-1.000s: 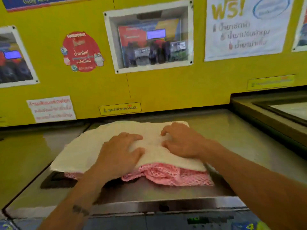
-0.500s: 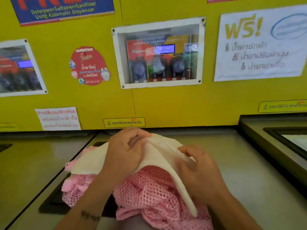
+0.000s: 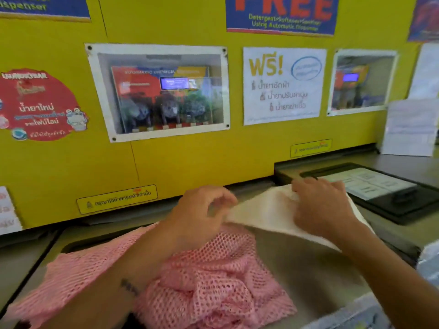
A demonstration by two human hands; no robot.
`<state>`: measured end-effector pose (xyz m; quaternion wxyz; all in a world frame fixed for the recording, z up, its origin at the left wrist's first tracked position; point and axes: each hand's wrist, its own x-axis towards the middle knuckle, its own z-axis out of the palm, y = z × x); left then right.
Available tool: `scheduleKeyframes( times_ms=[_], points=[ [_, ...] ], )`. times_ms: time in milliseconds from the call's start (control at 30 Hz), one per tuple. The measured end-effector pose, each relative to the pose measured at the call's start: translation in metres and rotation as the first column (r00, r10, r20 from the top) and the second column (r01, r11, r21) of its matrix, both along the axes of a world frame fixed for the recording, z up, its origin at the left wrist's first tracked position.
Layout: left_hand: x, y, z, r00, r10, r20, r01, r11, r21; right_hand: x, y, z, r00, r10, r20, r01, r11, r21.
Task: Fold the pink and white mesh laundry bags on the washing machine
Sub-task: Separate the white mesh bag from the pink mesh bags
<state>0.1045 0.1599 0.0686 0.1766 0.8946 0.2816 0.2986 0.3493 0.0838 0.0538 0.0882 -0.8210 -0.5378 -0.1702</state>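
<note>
A crumpled pink mesh laundry bag (image 3: 209, 281) lies spread on the steel top of the washing machine (image 3: 316, 269), with my left forearm across it. The white mesh bag (image 3: 266, 214) is lifted off the pink one and stretched in the air to the right. My left hand (image 3: 199, 217) pinches its left edge. My right hand (image 3: 323, 207) grips its upper right part, near the neighbouring machine. Part of the white bag is hidden behind my right hand and wrist.
A yellow wall panel (image 3: 213, 162) with posters and a glazed dispenser window (image 3: 161, 93) rises right behind the machine. To the right sits another machine's dark lid with a label panel (image 3: 380, 188). A pale bundle (image 3: 430, 262) shows at the right edge.
Both hands went from pressing the white bag flat on the pink one to lifting it off and carrying it right. The pink bag is now uncovered and rumpled. The view has shifted right.
</note>
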Motion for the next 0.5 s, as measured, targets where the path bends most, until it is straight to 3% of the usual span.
scheduleKeyframes(
  times_ms=[67, 100, 200, 300, 500],
  points=[
    [-0.023, 0.009, -0.015, 0.982, 0.044, -0.183, -0.047, 0.999, -0.012, 0.0, -0.009, -0.004, 0.989, -0.092, -0.114, 0.047, 0.938, -0.345],
    [-0.032, 0.013, -0.024, 0.966, 0.066, -0.252, -0.073, 0.997, -0.015, -0.003, -0.012, -0.006, 0.971, -0.101, -0.217, -0.001, 0.906, -0.424],
    [-0.045, 0.016, -0.053, 0.937, 0.088, -0.337, -0.124, 0.988, -0.089, -0.022, -0.005, -0.021, 0.904, 0.053, -0.423, -0.187, 0.941, -0.282],
    [-0.043, 0.013, -0.07, 0.941, 0.096, -0.324, -0.118, 0.992, -0.048, -0.033, 0.016, -0.05, 0.919, 0.12, -0.377, -0.224, 0.943, -0.245],
    [-0.052, 0.015, -0.064, 0.979, 0.188, -0.079, -0.183, 0.981, 0.069, -0.018, 0.044, -0.057, 0.961, -0.025, -0.276, -0.071, 0.94, -0.333]
  ],
)
